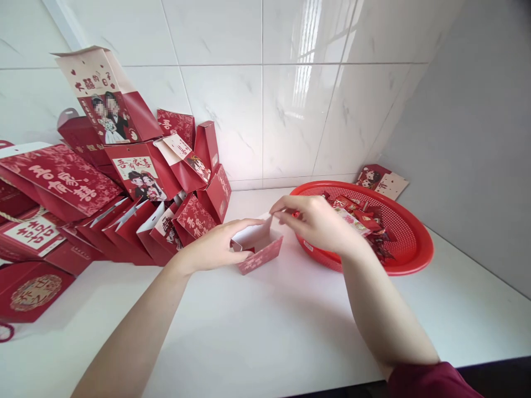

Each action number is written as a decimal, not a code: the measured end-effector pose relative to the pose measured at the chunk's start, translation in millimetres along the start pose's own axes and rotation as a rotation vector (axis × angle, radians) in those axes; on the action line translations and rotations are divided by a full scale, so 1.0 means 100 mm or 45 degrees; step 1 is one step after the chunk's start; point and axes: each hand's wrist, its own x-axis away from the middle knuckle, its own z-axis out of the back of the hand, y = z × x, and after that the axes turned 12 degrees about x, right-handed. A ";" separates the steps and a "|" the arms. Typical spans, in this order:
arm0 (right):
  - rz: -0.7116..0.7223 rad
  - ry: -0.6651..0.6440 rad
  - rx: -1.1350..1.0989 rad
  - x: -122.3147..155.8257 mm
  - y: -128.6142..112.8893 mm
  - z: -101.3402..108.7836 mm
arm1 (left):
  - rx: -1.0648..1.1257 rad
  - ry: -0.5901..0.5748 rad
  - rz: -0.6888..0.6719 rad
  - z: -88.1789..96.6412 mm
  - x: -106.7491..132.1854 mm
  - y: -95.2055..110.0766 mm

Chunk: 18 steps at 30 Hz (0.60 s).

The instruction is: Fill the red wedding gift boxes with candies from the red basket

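Note:
A red patterned paper gift box (262, 257) stands on the white table with its white inside showing from above. My left hand (218, 245) grips its left end, thumb at the near side and fingers along the far side. At the box's right end, my right hand (317, 221) pinches the upper edge of a raised white flap between thumb and fingers. Something dark red shows low inside the box near my left thumb, too hidden to name. Just beyond my right hand is a red plastic basket (415, 243) holding wrapped sweets (365, 213).
Many red gift boxes (136, 171) are stacked and lined up at the left, one tall box (110, 105) on top. A flat printed box (381, 181) lies behind the basket. A tiled wall (224, 110) closes the back, a grey panel (468, 127) the right.

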 end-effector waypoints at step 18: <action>-0.473 -1.264 0.516 0.55 1.36 0.18 | -0.100 0.173 -0.021 0.02 -0.26 -0.30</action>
